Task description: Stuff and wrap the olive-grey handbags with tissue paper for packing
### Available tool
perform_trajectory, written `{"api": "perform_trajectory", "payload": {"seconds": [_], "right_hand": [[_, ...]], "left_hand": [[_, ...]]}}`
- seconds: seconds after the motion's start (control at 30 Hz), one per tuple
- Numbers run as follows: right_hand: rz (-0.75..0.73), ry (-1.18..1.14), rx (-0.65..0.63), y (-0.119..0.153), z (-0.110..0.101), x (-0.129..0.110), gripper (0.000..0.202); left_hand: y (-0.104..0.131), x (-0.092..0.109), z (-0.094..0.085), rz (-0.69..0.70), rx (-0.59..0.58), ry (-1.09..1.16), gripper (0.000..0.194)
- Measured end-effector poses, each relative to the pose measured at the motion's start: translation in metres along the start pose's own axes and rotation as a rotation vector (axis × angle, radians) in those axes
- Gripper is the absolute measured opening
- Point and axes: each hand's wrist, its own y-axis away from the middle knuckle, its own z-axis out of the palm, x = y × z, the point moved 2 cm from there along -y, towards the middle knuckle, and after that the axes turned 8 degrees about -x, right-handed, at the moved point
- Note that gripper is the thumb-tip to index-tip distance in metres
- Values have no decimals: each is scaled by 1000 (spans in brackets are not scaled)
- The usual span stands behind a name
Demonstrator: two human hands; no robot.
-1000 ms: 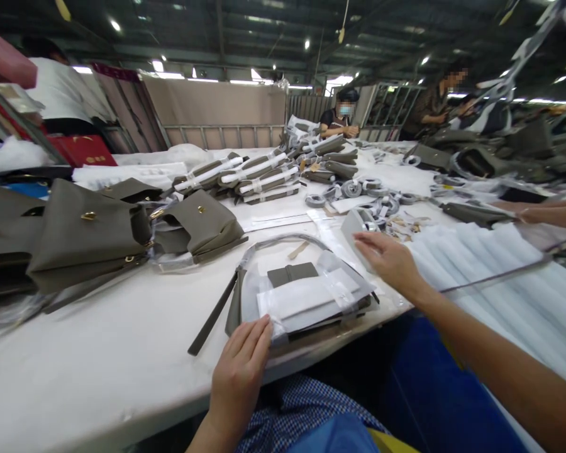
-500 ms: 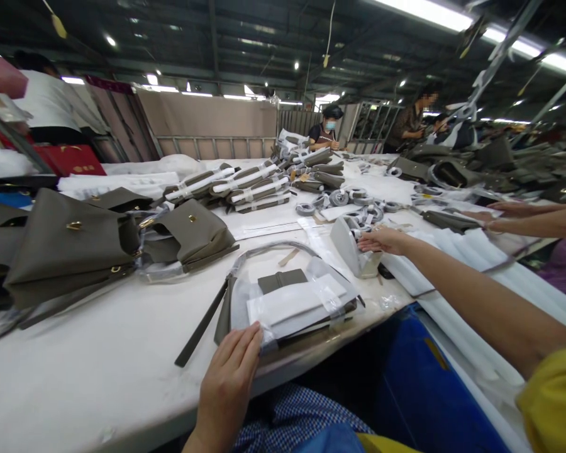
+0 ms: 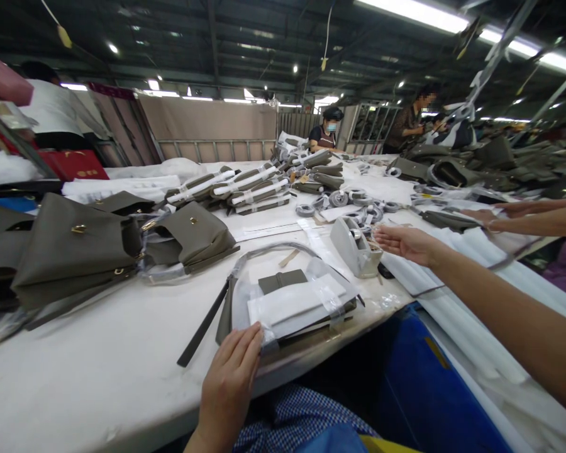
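Note:
A dark olive handbag (image 3: 283,281), flattened and partly covered with white paper (image 3: 297,302) and clear film, lies at the table's near edge. Its strap, wrapped in clear plastic, arches behind it. My left hand (image 3: 231,377) lies on the bag's near left corner, fingers flat and side by side on the wrapping. Behind and right of the bag stands a pale tape dispenser (image 3: 353,246). Just right of its front end is my right hand (image 3: 405,244), fingers drawn together and pointing left. Whatever is between those fingertips is too small to make out.
Upright olive bags (image 3: 78,251) stand at left. Wrapped bags (image 3: 255,185) are piled behind, near rolled straps (image 3: 339,199). White foam sheets (image 3: 476,251) lie at right, beside a co-worker's hands (image 3: 490,220). Below the table edge is a blue bin (image 3: 419,371).
My right hand has moved right, off the tape dispenser's front end. My left hand and the bag beneath it have stayed put.

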Motion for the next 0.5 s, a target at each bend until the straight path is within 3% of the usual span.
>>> {"api": "perform_trajectory", "payload": {"seconds": [0.13,0.27,0.37,0.5], "right_hand": [[132,-120,-35,47,-6,11,26],[231,-199,94,84,1,45,28],[260,-122,186,92,10,77,32],[246,-16,203,81,17,107,35]], "left_hand": [[-1,0,-2,4,3,1,31],[-2,0,-2,13,6,6,31],[-2,-1,-2,10,9,13,32],[-1,-5,-1,1,-18,20,32]]}}
